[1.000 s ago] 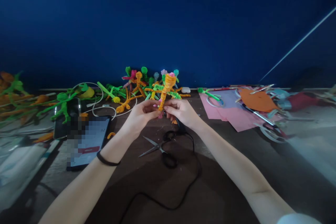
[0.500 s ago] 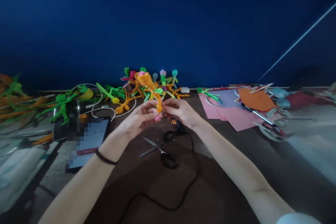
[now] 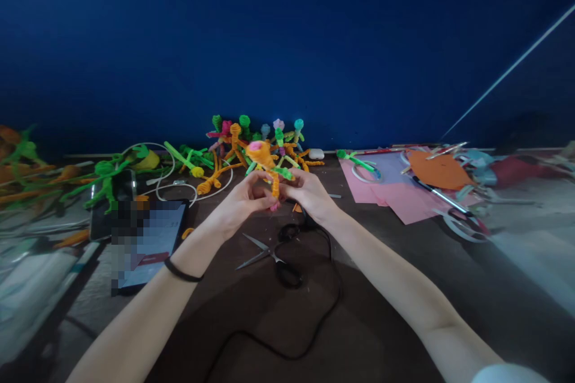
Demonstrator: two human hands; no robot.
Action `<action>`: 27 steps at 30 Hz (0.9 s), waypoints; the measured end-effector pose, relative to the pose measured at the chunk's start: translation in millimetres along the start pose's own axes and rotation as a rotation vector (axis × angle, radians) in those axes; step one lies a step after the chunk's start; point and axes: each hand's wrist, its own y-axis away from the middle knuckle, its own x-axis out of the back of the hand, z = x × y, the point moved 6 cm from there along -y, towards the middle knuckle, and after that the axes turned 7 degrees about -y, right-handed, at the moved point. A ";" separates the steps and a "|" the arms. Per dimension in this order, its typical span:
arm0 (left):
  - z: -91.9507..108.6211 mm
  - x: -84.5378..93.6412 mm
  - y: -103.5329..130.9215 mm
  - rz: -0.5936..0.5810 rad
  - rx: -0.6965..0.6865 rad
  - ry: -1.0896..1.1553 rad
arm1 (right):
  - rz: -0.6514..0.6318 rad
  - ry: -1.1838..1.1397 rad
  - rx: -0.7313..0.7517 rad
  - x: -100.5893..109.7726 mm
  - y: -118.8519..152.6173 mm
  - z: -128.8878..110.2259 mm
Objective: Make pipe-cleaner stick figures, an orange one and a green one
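Between my hands, above the dark table, is an orange fuzzy figure (image 3: 265, 157) with a pink tip and green parts on its right side. My left hand (image 3: 245, 200) pinches its lower part from the left. My right hand (image 3: 308, 191) has its fingers closed on the figure's right side, close to my other hand. Small pink bits show at the bottom of the figure, beneath the fingers. Scissors (image 3: 272, 257) with black handles lie spread on the table just below my hands.
Several colourful fuzzy figures (image 3: 235, 131) stand against the blue wall. A phone (image 3: 155, 245) and white cable (image 3: 174, 161) are at left. A black cord (image 3: 323, 323) curves across the front. Pink paper (image 3: 404, 197), an orange sheet (image 3: 438, 170) and a white case (image 3: 316, 154) are also there.
The orange figure has tipped lower and slightly right, with its pink end down nearer my hands. Its green parts now show beside my right fingers. Both hands have shifted only a little.
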 end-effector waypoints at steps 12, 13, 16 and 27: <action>-2.1 13.0 -1.4 0.307 -0.017 -0.268 | 0.032 -0.063 0.021 0.3 2.3 -0.3; -2.8 12.3 -1.4 0.309 0.003 -0.244 | 0.049 -0.082 0.024 1.0 1.8 0.5; -5.2 10.8 -1.2 0.300 0.065 -0.160 | 0.089 -0.112 0.031 3.7 0.6 2.4; -11.5 2.5 0.0 0.207 0.076 -0.037 | 0.037 -0.197 -0.009 3.0 -0.2 8.0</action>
